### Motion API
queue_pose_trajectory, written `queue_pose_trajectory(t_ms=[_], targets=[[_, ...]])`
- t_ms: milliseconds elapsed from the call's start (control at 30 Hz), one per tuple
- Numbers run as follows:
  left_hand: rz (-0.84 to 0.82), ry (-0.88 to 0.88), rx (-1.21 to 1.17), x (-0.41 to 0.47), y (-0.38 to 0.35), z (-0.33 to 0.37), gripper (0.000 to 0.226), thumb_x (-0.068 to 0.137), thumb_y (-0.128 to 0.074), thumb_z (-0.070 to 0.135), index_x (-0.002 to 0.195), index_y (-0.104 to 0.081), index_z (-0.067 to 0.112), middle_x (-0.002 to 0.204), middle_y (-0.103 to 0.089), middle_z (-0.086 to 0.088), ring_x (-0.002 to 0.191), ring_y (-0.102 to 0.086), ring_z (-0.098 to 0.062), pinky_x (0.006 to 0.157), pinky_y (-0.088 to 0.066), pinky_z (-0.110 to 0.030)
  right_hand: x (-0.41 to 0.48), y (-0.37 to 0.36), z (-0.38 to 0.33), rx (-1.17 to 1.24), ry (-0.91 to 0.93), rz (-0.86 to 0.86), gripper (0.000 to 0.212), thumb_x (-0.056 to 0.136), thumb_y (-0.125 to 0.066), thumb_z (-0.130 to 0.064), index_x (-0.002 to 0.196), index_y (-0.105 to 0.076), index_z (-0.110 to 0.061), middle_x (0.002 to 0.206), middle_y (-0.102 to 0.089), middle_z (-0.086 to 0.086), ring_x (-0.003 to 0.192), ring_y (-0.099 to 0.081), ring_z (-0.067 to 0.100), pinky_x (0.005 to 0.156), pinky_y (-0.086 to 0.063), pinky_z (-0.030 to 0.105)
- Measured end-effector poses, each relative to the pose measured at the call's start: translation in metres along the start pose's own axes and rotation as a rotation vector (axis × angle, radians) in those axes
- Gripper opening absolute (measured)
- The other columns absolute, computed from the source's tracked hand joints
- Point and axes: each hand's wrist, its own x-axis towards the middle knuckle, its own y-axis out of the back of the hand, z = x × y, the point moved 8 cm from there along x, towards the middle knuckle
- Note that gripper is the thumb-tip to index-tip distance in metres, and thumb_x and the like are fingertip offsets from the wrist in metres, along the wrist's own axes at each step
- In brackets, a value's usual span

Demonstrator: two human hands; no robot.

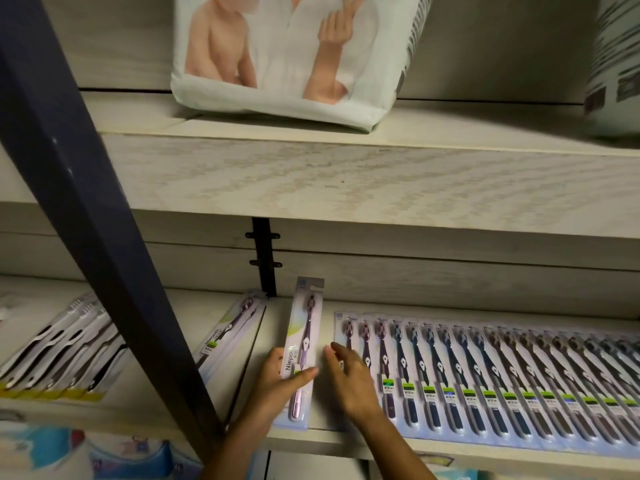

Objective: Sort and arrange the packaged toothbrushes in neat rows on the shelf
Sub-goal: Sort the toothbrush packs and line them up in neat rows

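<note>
1. The packaged toothbrush [304,344] being handled is a long, narrow clear blister on a pale card. The brush has a pinkish-purple handle and a dark head, which points toward the back of the shelf [322,441]. It sits in the gap just left of the long row, with its lower end near the front edge.
2. The left hand [280,382] grips the lower half of that pack, with the thumb across the front and the fingers tucked behind.
3. The right hand [349,379] holds nothing. Its fingers are loosely spread over the left end of the row, and I can't tell if they're actually touching it.
4. The row of packs [485,382] overlaps neatly all the way to the right edge of the shelf, heads to the back.
5. A small angled stack [232,334] lies left of the held pack, by the blue post [86,202].
</note>
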Motion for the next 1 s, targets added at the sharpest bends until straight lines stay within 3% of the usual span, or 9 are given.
queue_pose_trajectory(t_ms=[67, 167, 267, 367, 533, 700, 867, 1000], targets=[[-0.072, -0.004, -0.018, -0.001, -0.012, 0.000, 0.038, 0.078, -0.067, -0.006, 0.110, -0.053, 0.006, 0.103, -0.066, -0.013, 0.090, -0.065, -0.018, 0.066, -0.052, -0.019, -0.001, -0.015, -0.008, 0.207, -0.018, -0.102, 0.037, 0.088, -0.056, -0.047, 0.119, -0.053, -0.027, 0.108, -0.063, -0.007, 0.098, -0.061, 0.010, 0.093, -0.052, 0.031], [-0.150, 0.005, -0.022, 0.000, -0.016, -0.004, 0.045, 0.075, -0.065, -0.014, 0.113, -0.051, 0.004, 0.105, -0.065, -0.015, 0.090, -0.066, -0.020, 0.069, -0.054, -0.021, 0.004, -0.013, -0.012, 0.187, -0.002, -0.115, 0.027, 0.086, -0.065, -0.029, 0.108, -0.050, -0.026, 0.087, -0.059, -0.014, 0.079, -0.062, 0.003, 0.075, -0.055, 0.020], [-0.141, 0.043, 0.107, 0.002, -0.003, -0.008, 0.038, 0.074, -0.068, -0.009, 0.100, -0.052, 0.013, 0.095, -0.058, -0.005, 0.077, -0.058, -0.013, 0.059, -0.049, -0.012, 0.017, -0.005, 0.000, 0.101, -0.053, -0.062, 0.024, 0.085, -0.067, -0.025, 0.100, -0.051, -0.019, 0.088, -0.061, -0.005, 0.077, -0.063, 0.007, 0.074, -0.058, 0.026], [-0.014, 0.051, 0.181, 0.009, 0.019, -0.014, 0.026, 0.078, -0.065, -0.002, 0.090, -0.053, 0.018, 0.096, -0.056, -0.003, 0.077, -0.055, -0.012, 0.061, -0.046, -0.018, 0.025, -0.009, 0.008, -0.047, -0.115, -0.063, 0.025, 0.084, -0.068, -0.028, 0.094, -0.047, -0.018, 0.095, -0.062, 0.004, 0.088, -0.065, 0.018, 0.081, -0.057, 0.035], [0.046, 0.045, 0.165, 0.016, 0.033, -0.013, 0.023, 0.082, -0.059, -0.004, 0.085, -0.052, 0.017, 0.093, -0.056, -0.007, 0.070, -0.052, -0.015, 0.060, -0.041, -0.022, 0.030, -0.011, 0.018, -0.270, -0.137, -0.010, 0.036, 0.088, -0.063, -0.031, 0.115, -0.052, -0.009, 0.115, -0.061, 0.010, 0.100, -0.062, 0.020, 0.089, -0.053, 0.028], [0.121, 0.036, 0.144, 0.017, 0.045, -0.016, 0.022, 0.081, -0.058, -0.005, 0.092, -0.053, 0.014, 0.095, -0.056, -0.007, 0.075, -0.053, -0.018, 0.064, -0.042, -0.025, 0.028, -0.011, 0.018, -0.357, -0.133, -0.011, 0.042, 0.093, -0.055, -0.029, 0.128, -0.046, -0.009, 0.130, -0.043, 0.011, 0.112, -0.055, 0.023, 0.099, -0.047, 0.029], [0.187, 0.024, 0.158, 0.020, 0.053, -0.014, 0.021, 0.083, -0.055, -0.006, 0.084, -0.052, 0.015, 0.084, -0.055, -0.005, 0.071, -0.050, -0.015, 0.061, -0.040, -0.025, 0.025, -0.010, 0.013, -0.469, -0.078, 0.024, 0.038, 0.095, -0.051, -0.020, 0.131, -0.042, -0.011, 0.133, -0.036, 0.008, 0.101, -0.059, 0.016, 0.095, -0.050, 0.026], [0.190, 0.026, 0.155, 0.023, 0.054, -0.016, 0.031, 0.085, -0.051, -0.010, 0.075, -0.048, 0.020, 0.082, -0.053, -0.007, 0.068, -0.047, -0.014, 0.058, -0.038, -0.023, 0.020, -0.009, 0.012, -0.501, -0.076, 0.024, 0.044, 0.097, -0.044, -0.015, 0.139, -0.031, -0.012, 0.123, -0.046, 0.002, 0.101, -0.059, 0.014, 0.094, -0.048, 0.024]])
